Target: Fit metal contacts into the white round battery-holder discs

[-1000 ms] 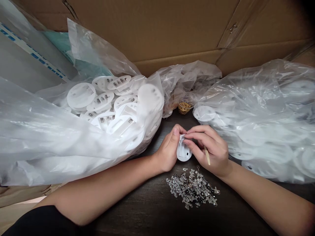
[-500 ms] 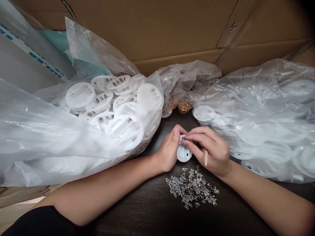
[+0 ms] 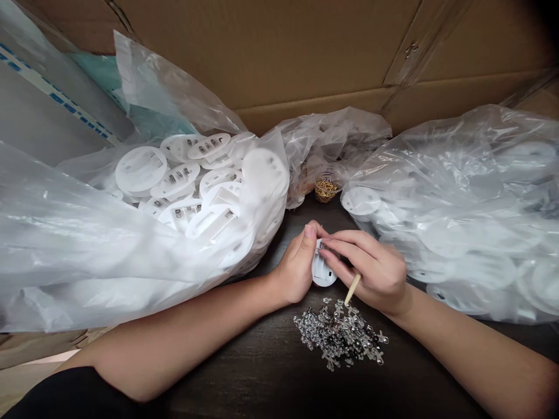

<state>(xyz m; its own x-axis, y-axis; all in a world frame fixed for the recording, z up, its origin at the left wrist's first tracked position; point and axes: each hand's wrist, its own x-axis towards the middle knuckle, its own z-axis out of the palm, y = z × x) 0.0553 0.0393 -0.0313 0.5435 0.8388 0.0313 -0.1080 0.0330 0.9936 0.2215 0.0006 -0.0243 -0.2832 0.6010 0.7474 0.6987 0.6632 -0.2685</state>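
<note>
Holds the white disc (image 3: 324, 269) beyond the pile of metal parts (image 3: 340, 334) on the desk (image 3: 244, 361), clasped by the fingers of the left hand (image 3: 298, 265), and rests the fingertips of the right hand (image 3: 373, 270) on its far end, seemingly at the step of setting a small metal piece (image 3: 322, 245) there. Calls next, apparently, for a steady grip and light, exact pressure. Reaches in from both sides of the pile, wrists bent inward, pinning a pale stick (image 3: 353, 289) in the right hand, angled at the pile.
</note>
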